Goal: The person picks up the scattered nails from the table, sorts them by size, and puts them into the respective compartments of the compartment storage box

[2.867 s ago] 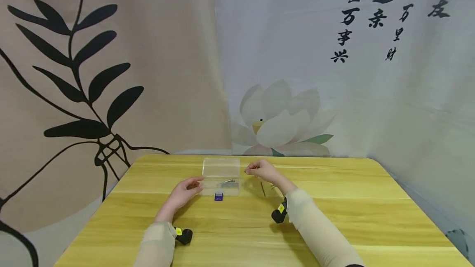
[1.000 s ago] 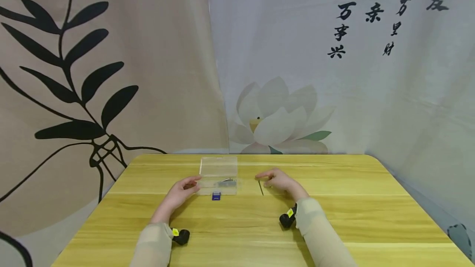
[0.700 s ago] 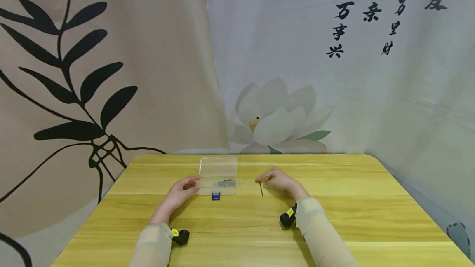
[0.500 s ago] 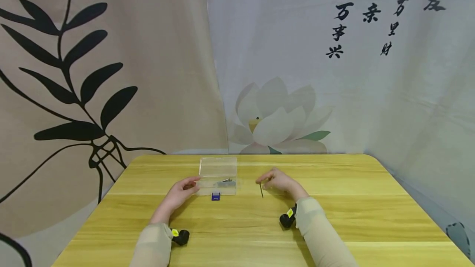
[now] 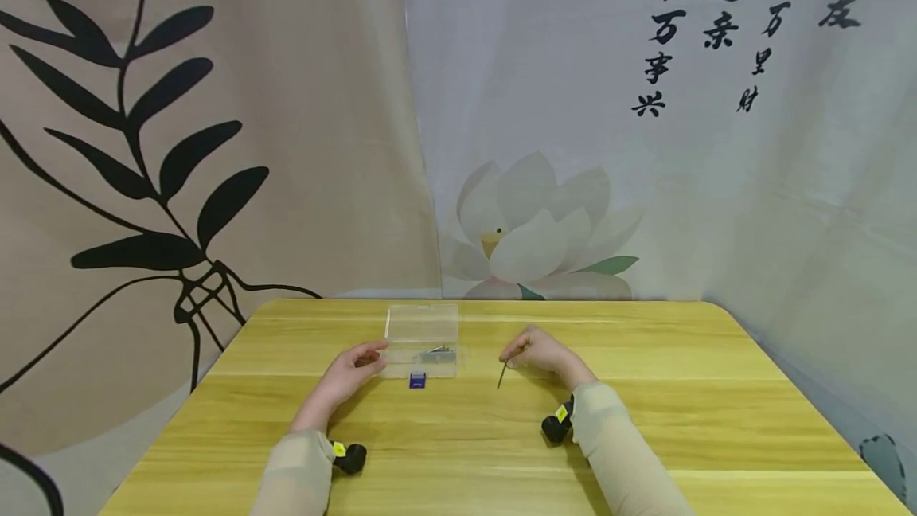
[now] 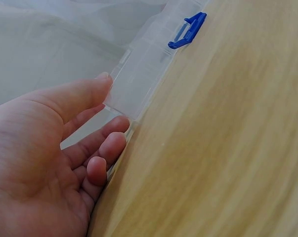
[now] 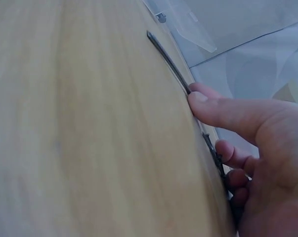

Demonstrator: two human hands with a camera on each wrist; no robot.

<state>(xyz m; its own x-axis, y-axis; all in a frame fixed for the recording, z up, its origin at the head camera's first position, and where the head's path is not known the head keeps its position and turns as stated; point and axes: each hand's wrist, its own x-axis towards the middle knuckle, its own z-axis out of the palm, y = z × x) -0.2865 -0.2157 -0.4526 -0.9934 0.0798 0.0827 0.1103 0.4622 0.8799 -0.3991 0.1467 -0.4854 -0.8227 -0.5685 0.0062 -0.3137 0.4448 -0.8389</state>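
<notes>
At the box's left end, my left hand holds the clear plastic box, thumb at its upper edge and curled fingers at its side. The box's lid stands open at the back, and a blue latch hangs at the front. Inside lie several thin metal nails. To the right of the box, my right hand pinches a dark nail between thumb and forefinger, pointed end outward. Under the curled fingers in the right wrist view, more dark nails show, partly hidden.
The wooden table reaches to a printed cloth backdrop close behind the box. A small black camera sits on the left wrist and another black camera on the right.
My right hand has moved from beside the box to the right, down to the nails. It now pinches one, whose lower end has swung left. The left hand stays at the box.
</notes>
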